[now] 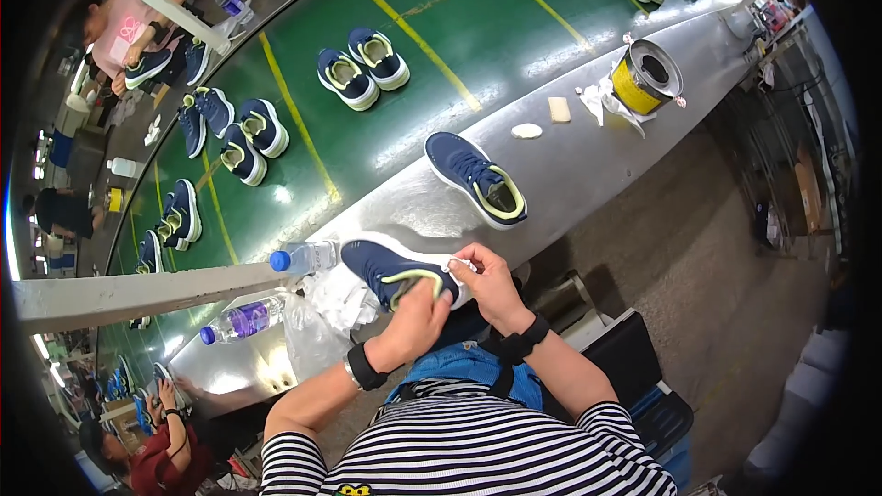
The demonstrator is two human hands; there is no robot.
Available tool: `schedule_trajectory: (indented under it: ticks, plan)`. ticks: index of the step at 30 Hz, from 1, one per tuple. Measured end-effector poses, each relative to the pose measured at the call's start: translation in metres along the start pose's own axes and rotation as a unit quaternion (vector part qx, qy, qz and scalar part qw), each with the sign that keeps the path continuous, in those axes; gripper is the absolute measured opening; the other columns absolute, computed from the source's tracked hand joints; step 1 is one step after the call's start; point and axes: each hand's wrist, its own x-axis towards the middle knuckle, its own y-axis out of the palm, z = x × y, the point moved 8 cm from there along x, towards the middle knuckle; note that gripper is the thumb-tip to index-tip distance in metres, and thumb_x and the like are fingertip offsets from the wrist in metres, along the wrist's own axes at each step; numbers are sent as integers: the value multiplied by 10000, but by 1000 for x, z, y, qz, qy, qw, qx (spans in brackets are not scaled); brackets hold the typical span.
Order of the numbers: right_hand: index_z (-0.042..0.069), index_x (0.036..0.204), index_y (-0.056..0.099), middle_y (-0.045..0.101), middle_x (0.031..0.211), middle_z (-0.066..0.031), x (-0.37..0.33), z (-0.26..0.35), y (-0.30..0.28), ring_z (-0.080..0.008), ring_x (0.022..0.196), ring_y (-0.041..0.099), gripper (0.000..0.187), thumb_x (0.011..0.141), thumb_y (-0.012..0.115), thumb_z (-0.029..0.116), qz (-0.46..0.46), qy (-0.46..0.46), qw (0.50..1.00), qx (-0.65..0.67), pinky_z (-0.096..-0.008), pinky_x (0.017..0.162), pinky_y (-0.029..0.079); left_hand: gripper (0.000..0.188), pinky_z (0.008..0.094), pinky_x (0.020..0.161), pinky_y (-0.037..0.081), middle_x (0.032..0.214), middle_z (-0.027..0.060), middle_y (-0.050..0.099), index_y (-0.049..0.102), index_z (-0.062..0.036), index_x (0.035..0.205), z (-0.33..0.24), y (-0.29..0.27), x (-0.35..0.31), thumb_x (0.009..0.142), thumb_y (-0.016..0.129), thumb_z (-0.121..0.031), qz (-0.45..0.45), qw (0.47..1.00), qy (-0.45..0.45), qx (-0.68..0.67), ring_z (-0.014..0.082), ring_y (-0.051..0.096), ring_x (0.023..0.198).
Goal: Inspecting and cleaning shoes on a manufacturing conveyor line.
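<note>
A navy sneaker (375, 262) with a white sole and pale yellow-green lining is held in front of my body, its toe pointing away to the left. My left hand (415, 320) grips it at the opening near the heel, some fingers hidden inside. At the heel end, my right hand (496, 292) pinches a small white scrap (464, 266) against the white sole; whether it is cloth or paper I cannot tell. Another navy sneaker (464, 165) lies on the metal ledge just beyond my hands, apart from them.
Beyond the metal ledge (588, 152) runs a green conveyor belt (331, 9) bearing several sneakers. Along the ledge are a yellow-labelled can (634, 83), a tan block (559, 109), crumpled white material (342, 298) and two bottles (312, 258). A white bar (156, 296) crosses at left. Other people work across the belt.
</note>
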Motion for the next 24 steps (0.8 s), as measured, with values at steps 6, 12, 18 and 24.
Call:
schedule_trajectory:
  ticks: [6, 12, 18, 24]
  plan:
    - [10, 858, 579, 560, 768, 10, 12, 37, -26, -48, 687, 486, 68, 799, 597, 40, 34, -103, 964, -242, -208, 624, 414, 164, 400, 703, 434, 874, 179, 459, 461, 49, 885, -7, 21, -6, 790, 533, -62, 175, 954, 180, 161, 339, 516, 796]
    - [17, 976, 567, 573, 854, -34, 55, 101, -127, -98, 777, 532, 139, 843, 530, 33, -127, -195, 927, -293, -233, 700, 434, 155, 393, 744, 427, 885, 160, 465, 470, 24, 886, 29, 35, 18, 770, 529, -61, 137, 945, 139, 262, 326, 513, 812]
    - [55, 1133, 534, 505, 1096, -166, 96, 119, -131, -332, 1005, 499, 384, 755, 598, 74, -72, -292, 812, -500, -368, 880, 396, 227, 372, 771, 429, 916, 158, 486, 492, 16, 914, 18, 15, 30, 751, 595, -103, -9, 965, 133, 225, 318, 501, 854]
    - [31, 1186, 485, 491, 1128, -198, 116, 44, -77, -329, 1027, 500, 539, 687, 666, 130, 143, -8, 953, -266, -376, 873, 405, 344, 335, 770, 444, 962, 143, 519, 517, -4, 1006, 69, -21, 5, 706, 661, -92, -324, 938, -122, 12, 271, 518, 927]
